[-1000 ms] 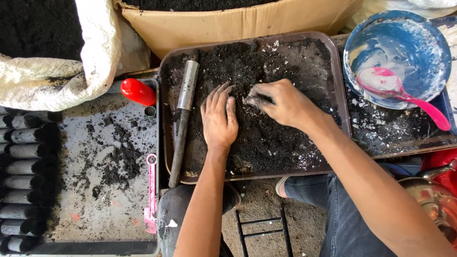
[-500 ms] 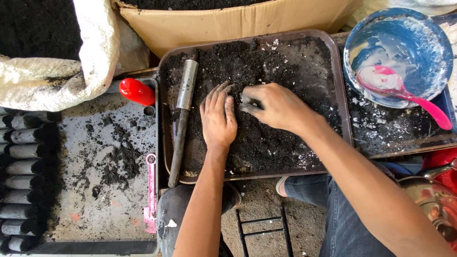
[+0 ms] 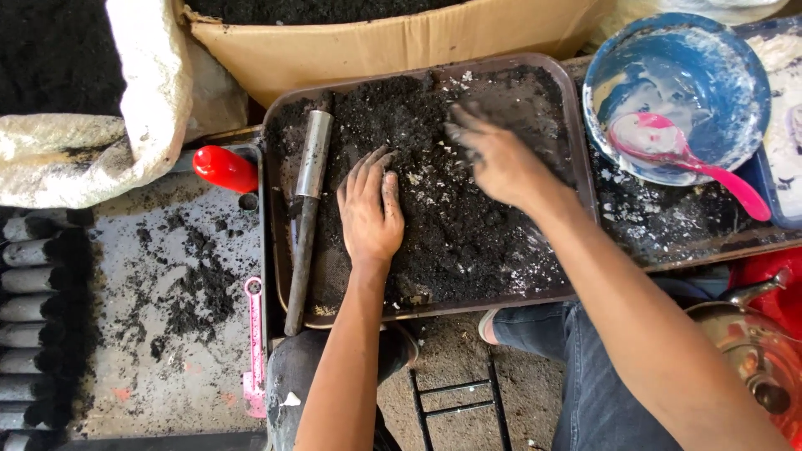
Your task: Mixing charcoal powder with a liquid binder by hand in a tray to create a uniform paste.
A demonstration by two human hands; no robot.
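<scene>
On tray (image 3: 280, 250) — dark crumbly soil (image 3: 434, 225), white flecks.

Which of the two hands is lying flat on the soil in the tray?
The left hand, palm down beside the metal tube. The right hand is blurred, fingers spread farther up the tray.

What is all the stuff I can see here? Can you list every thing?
tray: one, brown, middle, spread with dark soil
metal tube: one, grey, left part of tray
box: one, tan cardboard, top, holds soil
sack: one, whitish, top left
red knob: one, left of tray
bowl: one, blue, top right, white smears inside
spoon: one, pink, in bowl
filled tubes: a row, grey, left edge
left hand: flat on soil
right hand: open over soil, blurred
</scene>
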